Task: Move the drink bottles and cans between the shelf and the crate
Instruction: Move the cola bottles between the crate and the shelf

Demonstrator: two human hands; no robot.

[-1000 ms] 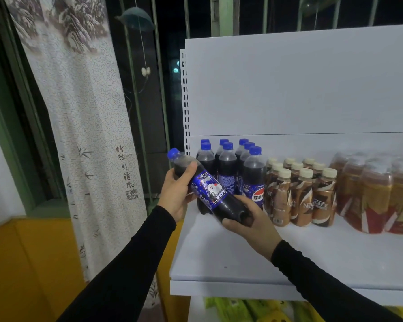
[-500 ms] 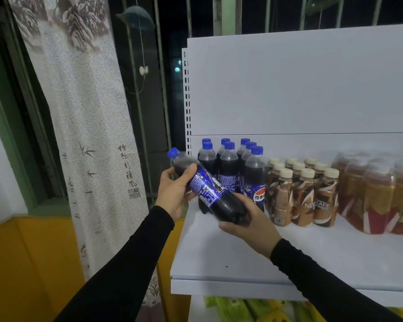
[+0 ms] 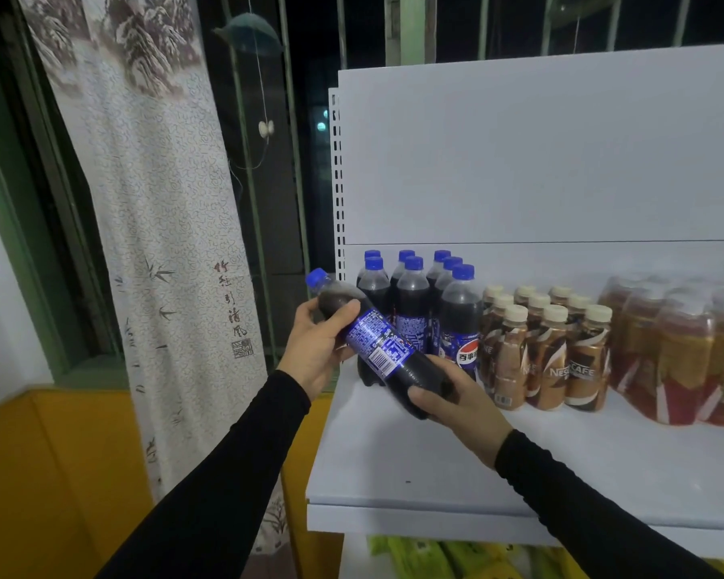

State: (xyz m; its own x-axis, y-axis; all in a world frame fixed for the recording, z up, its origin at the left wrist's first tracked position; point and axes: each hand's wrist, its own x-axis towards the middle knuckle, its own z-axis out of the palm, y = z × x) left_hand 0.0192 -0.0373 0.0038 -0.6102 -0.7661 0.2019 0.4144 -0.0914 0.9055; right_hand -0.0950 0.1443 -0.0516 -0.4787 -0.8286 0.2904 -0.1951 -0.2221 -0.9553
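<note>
A dark cola bottle (image 3: 380, 348) with a blue cap and blue label lies tilted in both my hands, cap up and to the left, over the shelf's left front corner. My left hand (image 3: 318, 348) grips its neck end, thumb over the top. My right hand (image 3: 456, 405) holds its base from below. Behind it, several more blue-capped cola bottles (image 3: 414, 302) stand upright on the white shelf (image 3: 435, 465). No crate is in view.
Right of the colas stand several brown coffee bottles (image 3: 548, 348) with cream caps, then shrink-wrapped packs of amber tea bottles (image 3: 682, 353). Green and yellow packets (image 3: 427, 557) lie on the shelf below. A patterned curtain (image 3: 155, 227) hangs to the left.
The bottle has turned about its long axis in my hands, so the label's barcode side now faces me. Its place and both grips are nearly the same.
</note>
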